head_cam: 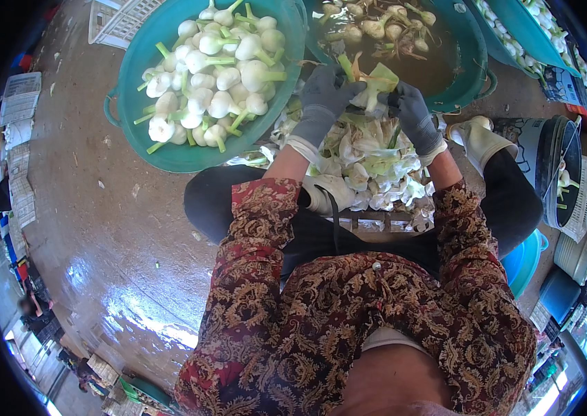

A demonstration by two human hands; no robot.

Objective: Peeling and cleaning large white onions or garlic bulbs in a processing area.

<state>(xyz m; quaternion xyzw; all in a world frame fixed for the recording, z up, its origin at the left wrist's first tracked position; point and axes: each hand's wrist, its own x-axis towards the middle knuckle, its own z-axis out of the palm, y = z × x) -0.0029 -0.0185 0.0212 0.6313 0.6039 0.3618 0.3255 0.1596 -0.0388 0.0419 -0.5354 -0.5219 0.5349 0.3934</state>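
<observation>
My left hand (324, 99), in a grey glove, is closed on a garlic bulb whose green stem stick up by the fingers. Facing it, my right hand (413, 114), gloved alike, grips loose garlic skin (379, 86) that hangs between both hands. How much of the bulb remains covered is hidden by the fingers. Under the hands lies a heap of peeled garlic skins (371, 156). To the left, a green tub (130, 119) holds many clean white bulbs (213, 78) with cut stems. Ahead, another green tub (480, 52) holds murky water and unpeeled garlic bulbs (376, 28).
A bucket (548, 177) with a few bulbs and a white plastic basket (584, 203) stand at the right. More garlic fills a tub (512, 36) at the top right. A white crate (111, 26) is beyond the left tub. Other people appear at the far left.
</observation>
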